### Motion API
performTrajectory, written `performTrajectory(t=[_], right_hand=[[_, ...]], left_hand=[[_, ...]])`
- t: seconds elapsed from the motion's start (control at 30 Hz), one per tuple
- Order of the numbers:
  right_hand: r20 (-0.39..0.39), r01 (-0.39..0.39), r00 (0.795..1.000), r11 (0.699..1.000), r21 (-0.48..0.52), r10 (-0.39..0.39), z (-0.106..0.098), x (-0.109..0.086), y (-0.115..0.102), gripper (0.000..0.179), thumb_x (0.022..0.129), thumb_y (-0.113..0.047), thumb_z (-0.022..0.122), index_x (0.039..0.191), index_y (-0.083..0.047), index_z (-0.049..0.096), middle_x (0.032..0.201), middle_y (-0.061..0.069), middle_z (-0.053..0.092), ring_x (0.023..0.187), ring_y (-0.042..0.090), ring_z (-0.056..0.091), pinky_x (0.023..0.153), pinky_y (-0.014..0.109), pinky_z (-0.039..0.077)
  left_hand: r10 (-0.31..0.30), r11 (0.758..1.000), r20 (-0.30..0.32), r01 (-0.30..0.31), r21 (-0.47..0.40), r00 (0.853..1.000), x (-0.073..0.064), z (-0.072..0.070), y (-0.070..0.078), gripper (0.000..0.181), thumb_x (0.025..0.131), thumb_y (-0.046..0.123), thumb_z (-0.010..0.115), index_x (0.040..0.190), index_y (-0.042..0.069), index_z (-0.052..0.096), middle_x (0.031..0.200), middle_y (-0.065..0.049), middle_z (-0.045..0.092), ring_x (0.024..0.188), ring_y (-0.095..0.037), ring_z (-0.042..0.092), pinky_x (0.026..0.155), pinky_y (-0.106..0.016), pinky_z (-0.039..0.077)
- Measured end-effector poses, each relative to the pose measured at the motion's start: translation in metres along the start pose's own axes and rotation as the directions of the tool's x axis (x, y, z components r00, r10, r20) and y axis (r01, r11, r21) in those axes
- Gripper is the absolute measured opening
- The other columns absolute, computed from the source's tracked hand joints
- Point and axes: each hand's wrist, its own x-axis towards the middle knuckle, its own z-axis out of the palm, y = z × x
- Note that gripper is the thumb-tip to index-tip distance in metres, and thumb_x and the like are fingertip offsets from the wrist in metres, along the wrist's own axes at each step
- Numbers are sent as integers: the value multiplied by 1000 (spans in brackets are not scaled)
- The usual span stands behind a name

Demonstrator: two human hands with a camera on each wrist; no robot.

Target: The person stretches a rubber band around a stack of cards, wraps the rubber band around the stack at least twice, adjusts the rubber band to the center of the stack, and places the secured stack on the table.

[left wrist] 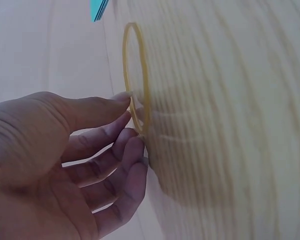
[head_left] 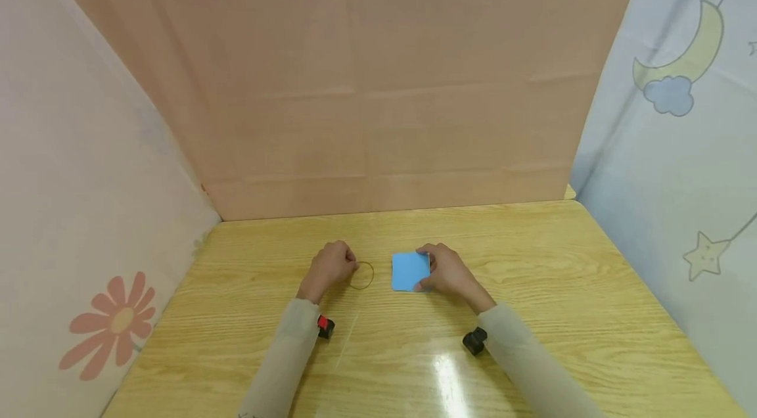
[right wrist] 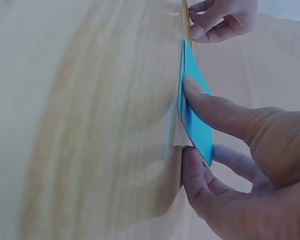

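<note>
Left wrist view shows the left hand (head_left: 332, 265) with its grip drawn nearly together, thumb and forefinger seeming to pinch the left side of a yellowish rubber band (left wrist: 146, 75). The band makes a loop close to the tabletop (head_left: 236, 313), left of a thin blue stack (head_left: 408, 271) and apart from it. Across the stack's right side the right hand (head_left: 451, 271) has its grip spread but holding, thumb at the near edge, a fingertip by the far corner; the right wrist view shows that side tilted up and more than one layer at the edge.

Handling this well, I judge, calls for even pressure from right thumb and fingers, since thin layers could slide or fan, and a light pinch on the band so that its loop does not twist.

No brand or writing can be read: the stack's upper face is plain blue, and the flower (head_left: 122, 321) at left and moon (head_left: 710, 35) at right are printed pictures only.
</note>
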Motion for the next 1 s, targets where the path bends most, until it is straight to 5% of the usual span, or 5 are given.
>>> performTrajectory(t=[0.37,0.6,0.7,0.87,1.0], right_hand=[[-23,-18,1000,997,76,20,1,-7,4,45,92,-3,78,136,1,68,115,18,65,97,26,61,79,36,56],[-41,-31,998,985,168,38,0,-10,8,43,96,-2,72,139,0,66,118,19,69,106,30,69,84,41,62],[-34,-67,996,966,251,78,0,-11,11,42,95,-4,75,136,2,66,114,18,71,103,27,70,84,39,62],[8,-141,988,870,472,156,-3,-13,12,39,92,-3,79,129,7,68,111,17,72,97,20,71,86,36,64],[71,-182,981,746,640,179,-6,-15,13,43,94,2,75,134,12,63,114,19,71,93,19,74,88,37,66]], left_hand=[[30,1000,-15,-30,1,999,-5,2,-6,14,98,17,75,103,4,79,102,-10,78,80,-17,69,72,-37,61],[-2,1000,-2,2,-13,1000,-11,-2,-5,12,98,16,76,96,6,82,97,-10,79,70,-13,61,60,-28,52],[0,1000,20,1,-31,1000,-12,-3,-5,21,100,14,72,81,7,80,78,-4,71,59,-12,47,53,-24,39],[62,998,99,-60,-27,993,-11,0,-8,55,105,5,56,54,16,40,55,5,26,52,-11,20,48,-23,18],[114,993,136,-111,-33,984,-12,2,-9,50,103,-3,48,60,18,34,58,5,24,54,-13,21,51,-24,21]])
